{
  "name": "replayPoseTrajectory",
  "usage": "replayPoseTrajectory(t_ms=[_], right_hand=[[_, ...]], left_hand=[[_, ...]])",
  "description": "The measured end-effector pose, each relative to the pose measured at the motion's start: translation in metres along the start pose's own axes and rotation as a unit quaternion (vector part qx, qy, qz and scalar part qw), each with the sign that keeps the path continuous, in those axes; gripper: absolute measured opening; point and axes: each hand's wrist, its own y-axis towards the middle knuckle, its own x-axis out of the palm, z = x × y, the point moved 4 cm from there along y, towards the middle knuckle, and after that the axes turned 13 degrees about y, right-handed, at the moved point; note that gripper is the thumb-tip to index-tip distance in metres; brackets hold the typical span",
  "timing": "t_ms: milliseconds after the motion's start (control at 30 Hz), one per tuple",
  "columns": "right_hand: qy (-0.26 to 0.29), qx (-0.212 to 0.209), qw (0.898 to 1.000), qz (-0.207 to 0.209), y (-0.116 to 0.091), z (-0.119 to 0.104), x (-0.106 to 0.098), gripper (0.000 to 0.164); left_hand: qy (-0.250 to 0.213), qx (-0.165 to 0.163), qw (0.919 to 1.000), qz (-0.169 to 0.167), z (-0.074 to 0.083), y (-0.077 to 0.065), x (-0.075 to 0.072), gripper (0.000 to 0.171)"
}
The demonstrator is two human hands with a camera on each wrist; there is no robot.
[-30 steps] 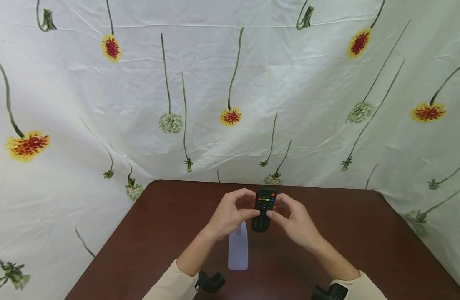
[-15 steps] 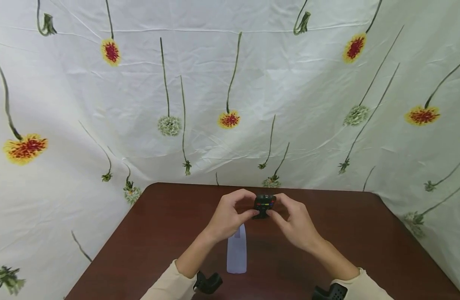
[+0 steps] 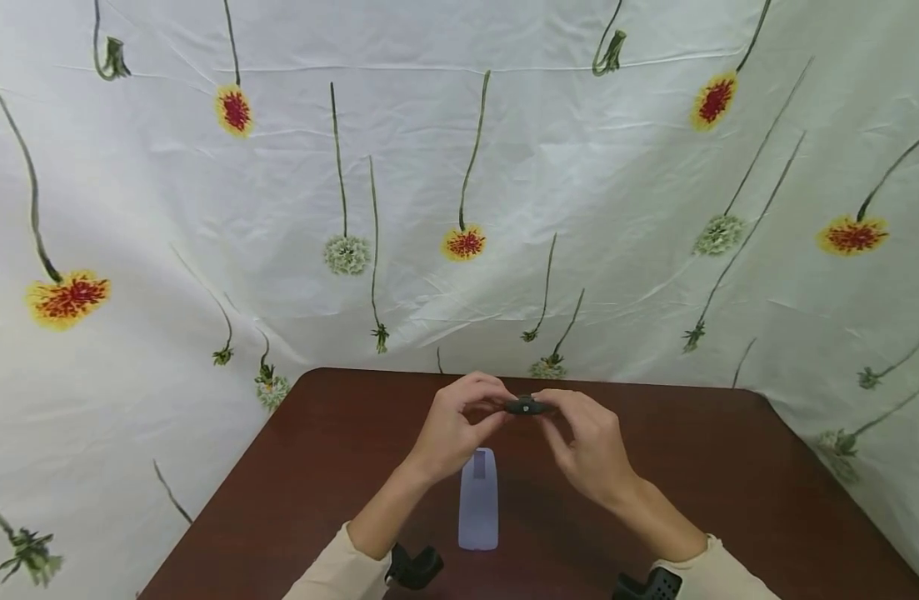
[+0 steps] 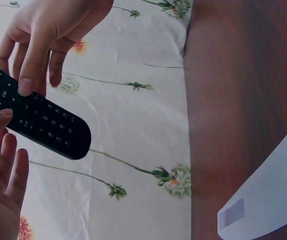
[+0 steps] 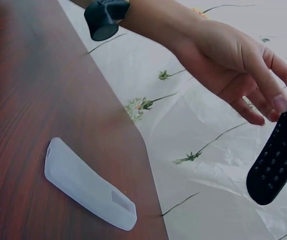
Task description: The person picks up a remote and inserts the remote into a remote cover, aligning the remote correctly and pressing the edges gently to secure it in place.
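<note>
Between my two hands a black remote control (image 3: 526, 406) is held up over the far part of the table, seen nearly end-on in the head view. My left hand (image 3: 446, 433) pinches its left edge, and my right hand (image 3: 592, 442) pinches the right edge. In the left wrist view the keypad of the remote control (image 4: 58, 130) shows, with the right hand (image 4: 48, 30) at its upper side. The right wrist view shows the left hand (image 5: 233, 65) with its thumb on the remote. Below lies a pale translucent remote cover (image 3: 477, 508) with a small rectangular window.
The dark reddish-brown table (image 3: 339, 467) has a flower-printed white cloth (image 3: 399, 283) hanging behind it and at both sides. A black wrist camera (image 3: 416, 568) sits on the left sleeve, another black wrist camera (image 3: 646, 585) on the right.
The remote has tilted from keypad facing me to nearly end-on, while both hands keep hold of it. The pale cover stays on the table; the head view shifts slightly.
</note>
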Motion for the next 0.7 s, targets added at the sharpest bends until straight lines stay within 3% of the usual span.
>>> replayPoseTrajectory(t_ms=[67,167,267,700], right_hand=[[-0.006,-0.017,1.000,0.004,-0.0003,0.0003,-0.0017,0.018],[-0.018,-0.031,0.999,0.006,-0.0004,0.0004,-0.0047,0.034],[-0.027,-0.041,0.999,0.007,-0.0005,0.0007,-0.0067,0.038],[-0.027,-0.083,0.996,0.001,-0.0014,0.0060,-0.0076,0.031]], left_hand=[[-0.001,-0.003,1.0000,0.002,-0.0004,-0.0001,0.0001,0.021],[-0.003,-0.004,1.0000,0.003,-0.0002,0.0010,0.0008,0.022],[-0.003,-0.003,1.0000,0.000,-0.0004,0.0025,0.0022,0.021],[0.007,-0.005,1.0000,0.005,-0.0048,0.0024,0.0059,0.020]])
